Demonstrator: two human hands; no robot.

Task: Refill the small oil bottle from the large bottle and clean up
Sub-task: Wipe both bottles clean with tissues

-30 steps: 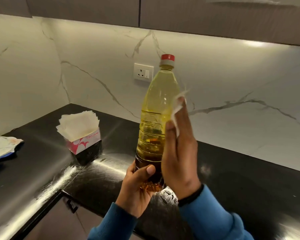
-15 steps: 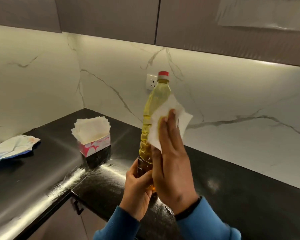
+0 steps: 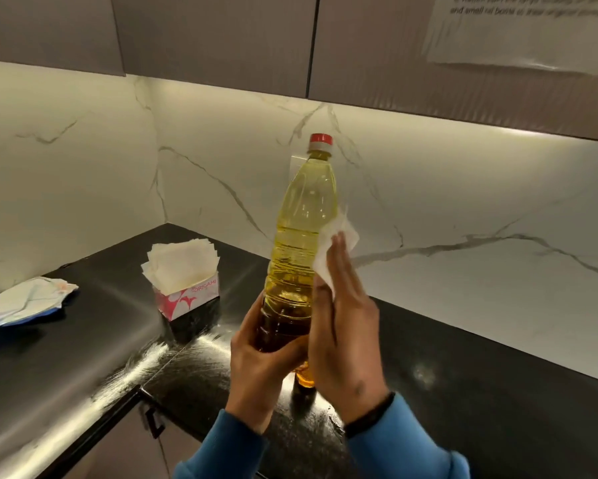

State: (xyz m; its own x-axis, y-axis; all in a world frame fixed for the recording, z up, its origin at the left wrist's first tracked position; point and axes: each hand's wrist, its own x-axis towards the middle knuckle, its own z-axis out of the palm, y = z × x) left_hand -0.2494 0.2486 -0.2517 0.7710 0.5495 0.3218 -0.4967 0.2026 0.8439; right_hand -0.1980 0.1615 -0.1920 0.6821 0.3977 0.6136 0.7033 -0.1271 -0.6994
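Observation:
The large oil bottle [image 3: 301,233] is clear plastic with yellow oil and a red cap, held upright above the black counter [image 3: 497,392]. My left hand [image 3: 259,368] grips it round the lower part. My right hand [image 3: 345,333] lies against the bottle's right side with straight fingers, pressing a white tissue [image 3: 335,243] onto the plastic. The small oil bottle is not in view.
A red and white tissue box [image 3: 187,292] with a fanned stack of tissues stands on the counter to the left. A crumpled white and blue packet [image 3: 24,302] lies at the far left. Cabinets hang overhead, with a paper sheet [image 3: 518,29] on one door.
My right hand with the tissue has slid up and down along the bottle's right side; the tissue now sits lower and more to the side. The left grip is unchanged.

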